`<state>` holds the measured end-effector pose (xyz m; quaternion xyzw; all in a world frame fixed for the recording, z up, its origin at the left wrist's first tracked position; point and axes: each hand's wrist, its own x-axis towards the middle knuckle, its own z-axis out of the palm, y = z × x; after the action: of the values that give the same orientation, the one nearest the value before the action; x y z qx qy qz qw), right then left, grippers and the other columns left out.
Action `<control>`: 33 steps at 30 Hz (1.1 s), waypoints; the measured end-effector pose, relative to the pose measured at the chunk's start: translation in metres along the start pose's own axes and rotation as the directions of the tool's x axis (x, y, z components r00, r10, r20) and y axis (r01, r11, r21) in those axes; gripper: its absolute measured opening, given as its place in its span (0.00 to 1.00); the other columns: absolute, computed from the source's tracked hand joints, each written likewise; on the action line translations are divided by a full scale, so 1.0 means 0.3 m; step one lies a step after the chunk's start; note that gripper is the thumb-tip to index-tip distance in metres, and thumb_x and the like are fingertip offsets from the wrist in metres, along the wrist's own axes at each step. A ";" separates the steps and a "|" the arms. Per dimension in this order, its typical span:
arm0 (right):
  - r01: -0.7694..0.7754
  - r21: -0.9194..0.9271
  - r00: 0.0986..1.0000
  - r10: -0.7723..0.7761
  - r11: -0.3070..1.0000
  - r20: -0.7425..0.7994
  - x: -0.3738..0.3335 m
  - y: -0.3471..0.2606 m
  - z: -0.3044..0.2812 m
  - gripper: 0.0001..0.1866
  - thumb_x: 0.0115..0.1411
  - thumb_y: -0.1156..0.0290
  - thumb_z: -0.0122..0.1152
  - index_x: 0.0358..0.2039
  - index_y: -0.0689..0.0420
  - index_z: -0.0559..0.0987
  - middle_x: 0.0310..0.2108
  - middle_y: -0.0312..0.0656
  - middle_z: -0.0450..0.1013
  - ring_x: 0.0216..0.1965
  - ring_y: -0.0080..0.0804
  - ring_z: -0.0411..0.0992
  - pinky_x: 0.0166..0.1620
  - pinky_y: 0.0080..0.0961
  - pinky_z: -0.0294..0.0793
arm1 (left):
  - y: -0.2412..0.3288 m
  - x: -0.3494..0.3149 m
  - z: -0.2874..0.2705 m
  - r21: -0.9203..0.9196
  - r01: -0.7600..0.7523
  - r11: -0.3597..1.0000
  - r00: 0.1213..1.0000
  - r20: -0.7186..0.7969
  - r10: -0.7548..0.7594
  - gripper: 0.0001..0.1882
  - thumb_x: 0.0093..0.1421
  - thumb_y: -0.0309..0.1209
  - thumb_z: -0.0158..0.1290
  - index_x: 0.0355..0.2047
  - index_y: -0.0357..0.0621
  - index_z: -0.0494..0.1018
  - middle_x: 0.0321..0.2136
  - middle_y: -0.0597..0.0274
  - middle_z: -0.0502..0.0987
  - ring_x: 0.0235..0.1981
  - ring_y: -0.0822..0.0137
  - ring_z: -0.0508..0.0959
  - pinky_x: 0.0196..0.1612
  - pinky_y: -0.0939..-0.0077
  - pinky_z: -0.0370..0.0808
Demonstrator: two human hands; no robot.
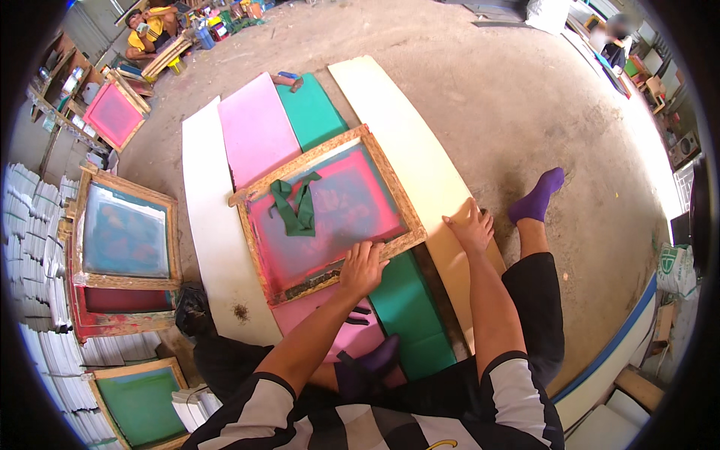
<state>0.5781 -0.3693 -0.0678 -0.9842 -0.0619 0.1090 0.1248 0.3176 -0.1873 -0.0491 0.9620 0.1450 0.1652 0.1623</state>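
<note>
A wooden screen-printing frame (397,172) lies at an angle across colored panels in front of me. Its mesh is pink with a blue-grey middle, and a crumpled dark green cloth strip (301,217) rests on it. My left hand (362,268) has its fingers bent over the frame's near wooden bar, its thumb mostly hidden. To the right, my right hand (472,227) leans on the cream panel (405,112), fingers apart and holding nothing. A small black pronged object (358,316) sits on the pink panel, partly hidden by my left forearm.
White (206,172), pink (259,127) and green (311,112) panels lie under the frame. More screen frames (127,229) and stacked paper bundles (30,247) stand at left. A person in yellow (154,34) sits at the far left; another person (616,49) is far right.
</note>
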 end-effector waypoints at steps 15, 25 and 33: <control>0.255 -0.024 0.962 -0.256 0.967 -0.092 -0.138 -0.103 0.072 0.40 0.59 0.39 0.64 0.69 0.35 0.67 0.71 0.60 0.54 0.71 0.60 0.52 0.72 0.54 0.49 | -0.025 -0.023 0.064 0.033 -0.007 0.999 1.000 0.021 0.006 0.27 0.56 0.41 0.65 0.53 0.46 0.75 0.43 0.60 0.71 0.48 0.55 0.71 0.49 0.58 0.69; 0.455 -0.069 0.887 -0.459 0.888 -0.049 -0.352 -0.282 0.121 0.27 0.72 0.61 0.49 0.69 0.53 0.67 0.65 0.45 0.68 0.68 0.51 0.62 0.66 0.53 0.63 | -0.057 -0.137 -0.163 0.072 0.238 0.968 0.970 -0.072 -0.233 0.38 0.55 0.45 0.66 0.64 0.48 0.69 0.53 0.53 0.71 0.54 0.50 0.70 0.55 0.53 0.68; 0.388 -0.241 0.910 -0.411 0.890 -0.052 -0.420 -0.269 0.112 0.32 0.71 0.56 0.51 0.72 0.51 0.59 0.67 0.53 0.62 0.70 0.51 0.56 0.65 0.56 0.62 | -0.404 -0.541 -0.383 -0.211 0.745 0.633 0.627 -0.105 -0.772 0.30 0.58 0.39 0.64 0.57 0.38 0.71 0.49 0.42 0.75 0.49 0.43 0.75 0.53 0.51 0.73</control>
<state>0.4406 -0.3027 -0.0534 -0.9624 -0.2685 0.0228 0.0350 0.1018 -0.1012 -0.0341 0.7762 0.5390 0.1799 0.2730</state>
